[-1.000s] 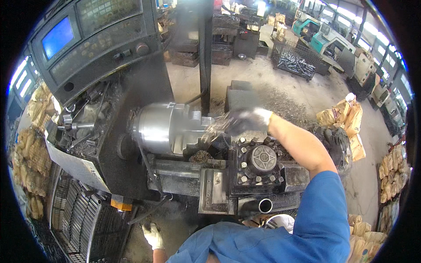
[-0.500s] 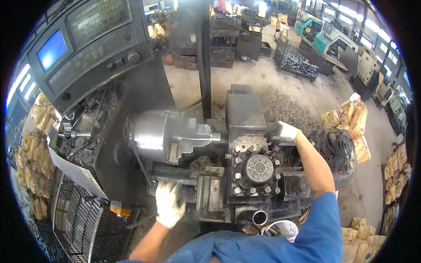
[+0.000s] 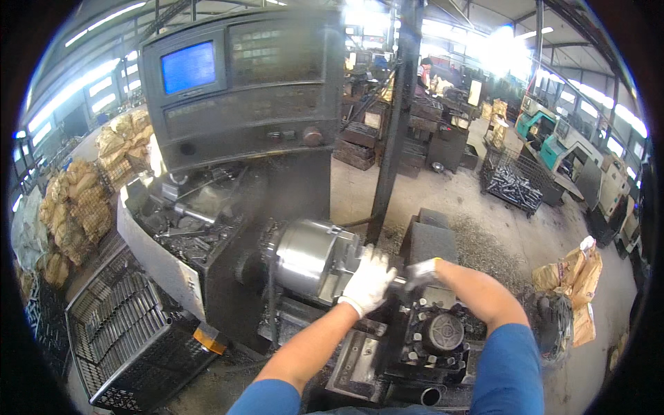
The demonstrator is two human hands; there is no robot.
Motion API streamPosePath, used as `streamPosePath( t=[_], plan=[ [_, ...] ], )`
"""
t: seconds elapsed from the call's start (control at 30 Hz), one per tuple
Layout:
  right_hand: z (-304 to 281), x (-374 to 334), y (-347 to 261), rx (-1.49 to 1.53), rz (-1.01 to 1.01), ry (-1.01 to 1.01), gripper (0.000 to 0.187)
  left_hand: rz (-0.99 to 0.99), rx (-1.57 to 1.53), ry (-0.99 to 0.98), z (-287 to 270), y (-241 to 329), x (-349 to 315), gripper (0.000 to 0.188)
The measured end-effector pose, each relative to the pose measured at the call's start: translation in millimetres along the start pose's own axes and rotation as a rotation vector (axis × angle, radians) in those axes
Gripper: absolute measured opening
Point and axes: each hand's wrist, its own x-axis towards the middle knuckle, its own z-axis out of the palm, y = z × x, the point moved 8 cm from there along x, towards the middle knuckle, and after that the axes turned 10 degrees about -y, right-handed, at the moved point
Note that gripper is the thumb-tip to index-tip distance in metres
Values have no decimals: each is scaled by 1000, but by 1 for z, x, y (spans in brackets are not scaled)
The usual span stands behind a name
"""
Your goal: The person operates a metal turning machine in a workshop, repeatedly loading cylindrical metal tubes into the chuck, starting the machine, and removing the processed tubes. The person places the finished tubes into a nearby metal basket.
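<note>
Head view: a bright metal piece (image 3: 399, 281) shows between the two hands, in front of the lathe's shiny round chuck (image 3: 302, 257). The white-gloved left hand (image 3: 368, 282) lies over the chuck's front end, its fingers stretched forward; whether they grip anything cannot be told. The right hand (image 3: 420, 272), dark-gloved and blurred, is by the piece's other end; how far its fingers are open, or what they hold, cannot be told.

Just below the right hand stands the bolt-studded tool post (image 3: 443, 333), with a dark block (image 3: 432, 247) behind. A vertical post (image 3: 393, 149) rises beyond the chuck and cuts across the background. Left of the chuck, the control panel (image 3: 238, 142) overhangs a tray (image 3: 158, 250) strewn with tools and metal scraps.

Lower left, a tilted-looking crate (image 3: 162, 366) holds metal rods (image 3: 124, 304) in rows. Across the floor, a mesh basket (image 3: 546, 183) carries a heap of metal parts (image 3: 513, 187). Brown sacks (image 3: 584, 290) stand at the right, near scattered shavings (image 3: 487, 252).
</note>
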Motion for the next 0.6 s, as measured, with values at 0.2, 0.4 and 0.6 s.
streamPosePath(
  t=[0.2,0.4,0.6],
  plan=[
    [-16,-7,-50,43,-58,-108,69,-89,48,-47,5,-15,-17,60],
    [8,-7,0,35,-188,20,87,-54,22,-25,3,-12,-14,52],
    [32,-34,44,-65,-164,183,81,-16,-10,9,2,-6,-10,48]
  ],
)
